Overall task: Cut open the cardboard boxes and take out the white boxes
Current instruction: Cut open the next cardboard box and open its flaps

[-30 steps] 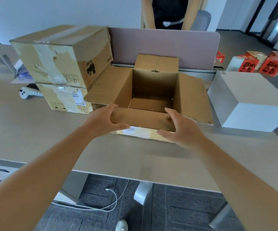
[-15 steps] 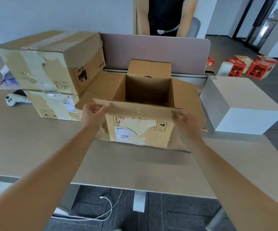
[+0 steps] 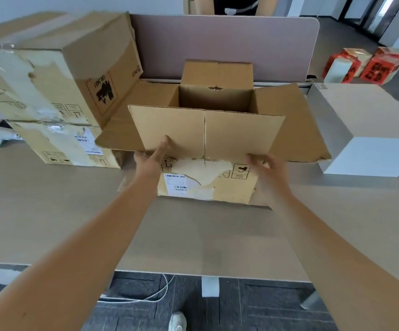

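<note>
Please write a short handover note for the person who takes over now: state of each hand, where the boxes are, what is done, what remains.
Left hand: holds the open cardboard box at its near flap, thumb on top.
Right hand: at the same flap's lower edge; grip blurred, unclear.
The open box stands mid-table; no white box shows inside, though its bottom is hidden.
One white box is out, on the table to the right.
Two stacked cardboard boxes at left are closed and taped.
Left to do: cut those two open and take out their white boxes.
</note>
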Demonstrator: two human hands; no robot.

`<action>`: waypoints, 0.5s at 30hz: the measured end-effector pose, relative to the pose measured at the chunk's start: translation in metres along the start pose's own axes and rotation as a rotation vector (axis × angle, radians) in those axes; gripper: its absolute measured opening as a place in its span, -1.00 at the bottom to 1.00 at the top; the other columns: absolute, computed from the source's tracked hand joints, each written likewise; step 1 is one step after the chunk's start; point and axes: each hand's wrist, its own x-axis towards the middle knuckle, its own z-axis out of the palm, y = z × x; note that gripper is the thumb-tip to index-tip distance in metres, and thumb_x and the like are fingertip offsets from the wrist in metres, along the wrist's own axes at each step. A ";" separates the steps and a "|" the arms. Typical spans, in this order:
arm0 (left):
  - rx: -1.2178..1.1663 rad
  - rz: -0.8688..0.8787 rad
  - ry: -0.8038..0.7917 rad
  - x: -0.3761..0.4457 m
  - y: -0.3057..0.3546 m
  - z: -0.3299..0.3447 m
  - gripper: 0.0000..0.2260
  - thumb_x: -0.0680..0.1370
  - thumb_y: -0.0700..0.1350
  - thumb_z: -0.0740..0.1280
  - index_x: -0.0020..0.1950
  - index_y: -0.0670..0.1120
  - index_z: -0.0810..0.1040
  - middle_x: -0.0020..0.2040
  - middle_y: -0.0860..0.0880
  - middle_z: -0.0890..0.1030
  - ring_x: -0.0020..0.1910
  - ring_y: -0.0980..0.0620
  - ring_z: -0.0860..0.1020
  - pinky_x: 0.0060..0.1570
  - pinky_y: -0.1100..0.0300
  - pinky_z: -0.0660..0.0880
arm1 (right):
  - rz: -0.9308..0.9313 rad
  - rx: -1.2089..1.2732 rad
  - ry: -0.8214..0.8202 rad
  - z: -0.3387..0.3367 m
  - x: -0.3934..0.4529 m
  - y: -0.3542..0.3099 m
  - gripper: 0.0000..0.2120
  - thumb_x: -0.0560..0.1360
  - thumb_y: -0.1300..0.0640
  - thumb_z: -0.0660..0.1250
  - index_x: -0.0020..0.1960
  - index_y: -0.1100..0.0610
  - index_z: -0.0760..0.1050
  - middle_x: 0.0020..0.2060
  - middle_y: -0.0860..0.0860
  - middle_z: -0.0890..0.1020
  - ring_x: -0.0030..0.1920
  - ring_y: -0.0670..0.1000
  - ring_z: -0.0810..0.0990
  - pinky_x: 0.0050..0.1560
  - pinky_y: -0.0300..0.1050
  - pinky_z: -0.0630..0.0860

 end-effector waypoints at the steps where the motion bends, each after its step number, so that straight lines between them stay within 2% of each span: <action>1: -0.004 0.024 -0.003 0.001 0.002 0.002 -0.39 0.49 0.10 0.32 0.41 -0.10 0.16 0.16 0.07 0.35 0.22 0.10 0.30 0.21 0.22 0.15 | -0.017 -0.017 0.020 0.001 0.002 -0.001 -0.86 0.43 0.09 0.39 -0.23 0.13 0.53 -0.22 0.07 0.55 -0.12 0.01 0.47 -0.09 -0.11 0.33; 3: 0.011 0.075 -0.021 -0.001 0.009 0.007 -0.38 0.50 0.09 0.31 0.44 -0.08 0.12 0.18 0.07 0.36 0.28 0.07 0.30 0.26 0.17 0.17 | -0.070 -0.051 0.049 -0.001 0.002 -0.010 -0.84 0.44 0.11 0.38 -0.20 0.22 0.54 -0.21 0.10 0.55 -0.14 0.01 0.47 -0.11 -0.12 0.33; 5: 0.041 0.116 -0.051 -0.002 0.017 0.014 -0.32 0.50 0.10 0.30 0.49 -0.05 0.04 0.29 0.03 0.35 0.32 0.06 0.28 0.33 0.08 0.16 | -0.144 -0.080 0.069 -0.007 0.000 -0.024 -0.90 0.45 0.14 0.36 -0.19 0.16 0.57 -0.20 0.09 0.58 -0.14 0.02 0.50 -0.11 -0.14 0.35; 7: 0.049 0.147 -0.097 -0.004 0.030 0.024 -0.27 0.50 0.09 0.32 0.51 -0.03 -0.03 0.33 0.04 0.32 0.32 0.09 0.28 0.36 0.05 0.17 | -0.224 -0.130 0.090 -0.016 -0.002 -0.041 -0.87 0.46 0.16 0.35 -0.14 0.23 0.60 -0.23 0.10 0.60 -0.19 0.04 0.51 -0.18 -0.20 0.32; 10: 0.059 0.220 -0.192 -0.005 0.049 0.044 -0.23 0.40 0.08 0.43 0.46 0.04 0.05 0.25 0.06 0.40 0.26 0.04 0.41 0.33 0.02 0.31 | -0.283 -0.181 0.147 -0.032 -0.001 -0.062 -0.84 0.44 0.13 0.37 -0.15 0.25 0.57 -0.39 -0.07 0.50 -0.32 -0.07 0.42 -0.30 -0.20 0.26; 13: 0.096 0.273 -0.293 -0.009 0.060 0.070 -0.23 0.45 -0.02 0.42 0.48 0.03 -0.01 0.15 0.15 0.39 0.02 0.26 0.45 0.19 0.23 0.32 | -0.307 -0.150 0.231 -0.051 0.000 -0.077 -0.85 0.41 0.14 0.41 -0.28 0.10 0.48 -0.46 -0.14 0.43 -0.41 -0.18 0.39 -0.25 -0.19 0.29; 14: 0.113 0.281 -0.324 -0.008 0.060 0.078 -0.25 0.44 -0.04 0.43 0.47 0.04 0.02 0.16 0.15 0.40 0.01 0.27 0.45 0.15 0.26 0.32 | -0.322 -0.132 0.244 -0.057 0.000 -0.080 -0.92 0.40 0.15 0.41 -0.22 0.09 0.51 -0.43 -0.14 0.46 -0.37 -0.19 0.41 -0.21 -0.18 0.32; 15: 0.135 0.291 -0.362 -0.009 0.061 0.086 -0.23 0.39 0.00 0.48 0.44 0.04 0.07 0.19 0.13 0.42 0.07 0.21 0.46 0.18 0.24 0.34 | -0.340 -0.149 0.261 -0.063 -0.001 -0.084 -0.88 0.40 0.17 0.40 -0.06 0.09 0.56 -0.34 -0.13 0.52 -0.29 -0.15 0.45 -0.15 -0.16 0.36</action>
